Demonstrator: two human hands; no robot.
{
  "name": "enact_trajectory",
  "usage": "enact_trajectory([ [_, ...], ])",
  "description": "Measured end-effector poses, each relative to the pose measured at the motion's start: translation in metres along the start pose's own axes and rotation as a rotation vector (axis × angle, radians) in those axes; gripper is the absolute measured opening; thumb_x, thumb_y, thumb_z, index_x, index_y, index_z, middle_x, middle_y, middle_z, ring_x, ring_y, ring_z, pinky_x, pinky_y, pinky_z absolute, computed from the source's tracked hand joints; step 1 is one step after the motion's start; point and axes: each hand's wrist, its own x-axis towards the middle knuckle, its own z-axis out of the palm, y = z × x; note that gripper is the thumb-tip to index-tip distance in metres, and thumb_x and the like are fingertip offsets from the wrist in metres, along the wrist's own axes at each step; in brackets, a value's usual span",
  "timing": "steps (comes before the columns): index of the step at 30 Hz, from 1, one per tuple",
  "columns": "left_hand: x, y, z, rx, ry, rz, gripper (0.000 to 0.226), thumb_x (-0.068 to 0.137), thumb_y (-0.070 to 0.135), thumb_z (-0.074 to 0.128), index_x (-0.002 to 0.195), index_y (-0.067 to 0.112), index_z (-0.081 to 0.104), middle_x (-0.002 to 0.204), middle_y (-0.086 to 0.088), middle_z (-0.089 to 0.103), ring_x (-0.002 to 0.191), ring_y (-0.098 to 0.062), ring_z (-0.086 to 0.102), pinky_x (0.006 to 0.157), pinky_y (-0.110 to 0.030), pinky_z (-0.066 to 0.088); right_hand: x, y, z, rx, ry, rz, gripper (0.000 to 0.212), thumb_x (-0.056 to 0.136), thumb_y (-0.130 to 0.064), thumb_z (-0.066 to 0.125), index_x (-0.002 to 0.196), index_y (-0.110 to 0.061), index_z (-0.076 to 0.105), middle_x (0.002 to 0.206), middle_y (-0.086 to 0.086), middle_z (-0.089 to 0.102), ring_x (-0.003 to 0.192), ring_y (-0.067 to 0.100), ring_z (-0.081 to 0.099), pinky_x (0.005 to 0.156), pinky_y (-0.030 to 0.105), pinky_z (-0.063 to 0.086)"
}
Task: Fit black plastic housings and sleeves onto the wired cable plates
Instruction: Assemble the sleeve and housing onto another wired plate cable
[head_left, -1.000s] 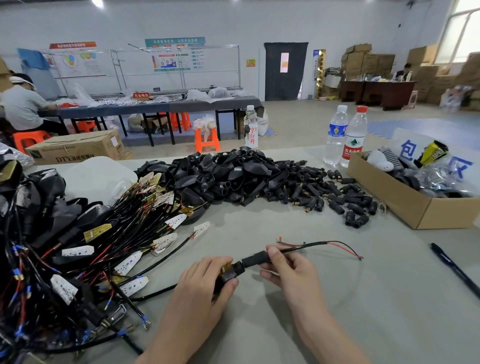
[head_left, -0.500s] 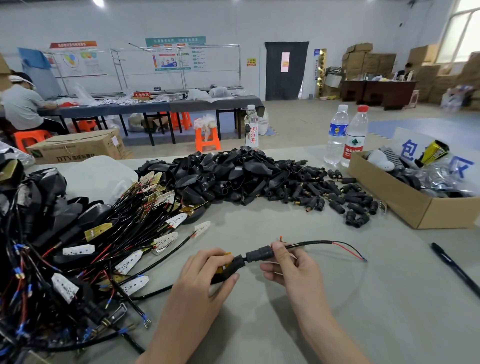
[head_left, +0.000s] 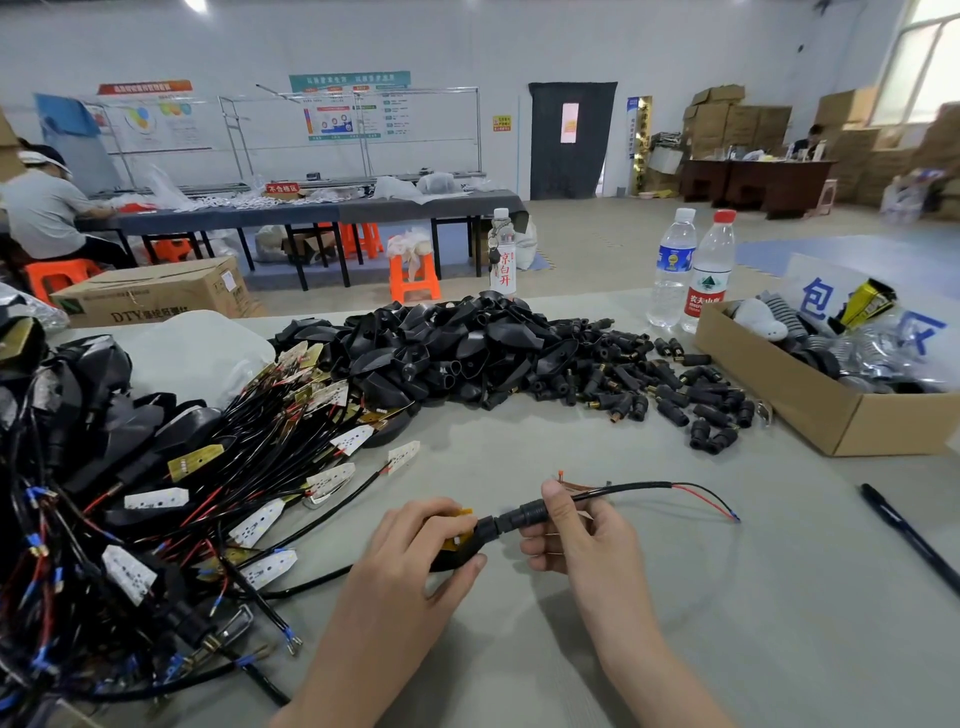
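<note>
The desk (head_left: 597, 639) is covered in a matte grey-green sheet. Low in the middle of it, just above the surface, both hands work on one assembly. The left hand (head_left: 410, 571) is curled round a smooth, glossy black housing (head_left: 470, 545), fingers over the top and thumb underneath. A thin yellow plate (head_left: 461, 524) shows between the fingers at the housing's mouth. From the housing's narrow end runs a short ribbed sleeve (head_left: 522, 517) of black plastic. The right hand (head_left: 587, 540) pinches this sleeve at its far end between thumb and forefinger, with the other fingers loosely bent below. A thin black cable (head_left: 641, 487) leaves the sleeve to the right and splits into a red and a black wire (head_left: 711, 501), whose tips lie on the desk.

Behind the hands is a heap of loose housings (head_left: 467, 348), shiny tapered shells. It trails off to the right into a scatter of small cylindrical sleeves (head_left: 675, 402). To the left lies a tangled bundle of wired plates (head_left: 260, 467), pointed white and brass-coloured tabs on black and red leads. An open cardboard box (head_left: 810, 410) sits at the right, with two clear water bottles (head_left: 691, 270) beside its far corner. A black pen (head_left: 909, 535) lies on the desk nearer the right edge.
</note>
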Motion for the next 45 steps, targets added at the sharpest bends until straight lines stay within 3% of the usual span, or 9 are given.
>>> enact_trajectory([
  [20, 0.002, 0.003, 0.001, 0.113, -0.034, 0.083, 0.028, 0.086, 0.037, 0.060, 0.112, 0.027, 0.063, 0.111, 0.011, 0.059, 0.097, -0.012, 0.056, 0.085, -0.022, 0.046, -0.001, 0.006, 0.002, -0.047, -0.016, 0.054, 0.044, 0.093, -0.039, 0.063, 0.078, 0.002, 0.071, 0.063, 0.016, 0.071, 0.052, 0.022, 0.066, 0.048, 0.026, 0.052],
  [24, 0.000, 0.002, 0.000, 0.050, -0.022, 0.029, 0.033, 0.086, 0.039, 0.061, 0.116, 0.026, 0.061, 0.113, 0.012, 0.058, 0.099, -0.011, 0.056, 0.087, -0.022, 0.045, -0.003, 0.005, 0.004, -0.044, -0.082, 0.036, 0.045, 0.088, -0.044, 0.064, 0.068, -0.005, 0.074, 0.064, 0.017, 0.071, 0.053, 0.023, 0.066, 0.048, 0.025, 0.052],
  [28, 0.000, 0.002, -0.002, 0.017, -0.033, -0.026, 0.036, 0.086, 0.040, 0.061, 0.118, 0.024, 0.063, 0.114, 0.012, 0.057, 0.101, -0.011, 0.056, 0.088, -0.021, 0.045, -0.004, 0.004, 0.005, -0.044, -0.100, 0.023, 0.052, 0.076, -0.054, 0.065, 0.080, -0.002, 0.072, 0.067, 0.015, 0.072, 0.056, 0.022, 0.067, 0.050, 0.026, 0.053],
  [31, 0.001, 0.003, -0.004, -0.014, -0.042, -0.088, 0.038, 0.086, 0.042, 0.059, 0.118, 0.021, 0.063, 0.113, 0.011, 0.057, 0.102, -0.011, 0.056, 0.089, -0.022, 0.045, -0.003, 0.004, 0.004, -0.006, -0.092, 0.015, 0.050, 0.081, -0.048, 0.062, 0.090, 0.000, 0.068, 0.074, 0.013, 0.074, 0.058, 0.020, 0.068, 0.051, 0.024, 0.052],
  [36, 0.002, 0.007, -0.007, -0.072, -0.086, -0.176, 0.045, 0.084, 0.049, 0.060, 0.120, 0.021, 0.063, 0.115, 0.013, 0.057, 0.105, -0.008, 0.054, 0.091, -0.023, 0.043, -0.001, 0.005, 0.004, 0.006, -0.087, 0.042, 0.037, 0.095, -0.032, 0.059, 0.089, 0.004, 0.066, 0.073, 0.013, 0.074, 0.059, 0.020, 0.069, 0.051, 0.023, 0.053],
  [41, 0.002, 0.005, -0.011, -0.240, -0.125, -0.342, 0.048, 0.084, 0.038, 0.074, 0.126, 0.036, 0.052, 0.120, 0.019, 0.055, 0.114, 0.001, 0.052, 0.093, -0.006, 0.035, 0.002, 0.005, 0.000, 0.026, -0.069, 0.054, 0.038, 0.096, -0.031, 0.059, 0.089, 0.006, 0.067, 0.073, 0.016, 0.074, 0.058, 0.021, 0.069, 0.054, 0.023, 0.055],
  [45, 0.001, 0.004, -0.013, -0.314, -0.125, -0.397, 0.054, 0.082, 0.038, 0.076, 0.126, 0.049, 0.047, 0.115, 0.025, 0.055, 0.111, 0.004, 0.051, 0.089, -0.002, 0.034, 0.003, 0.003, 0.000, 0.039, -0.093, 0.082, 0.038, 0.095, -0.030, 0.061, 0.090, 0.007, 0.068, 0.076, 0.017, 0.075, 0.061, 0.022, 0.070, 0.055, 0.023, 0.056],
])
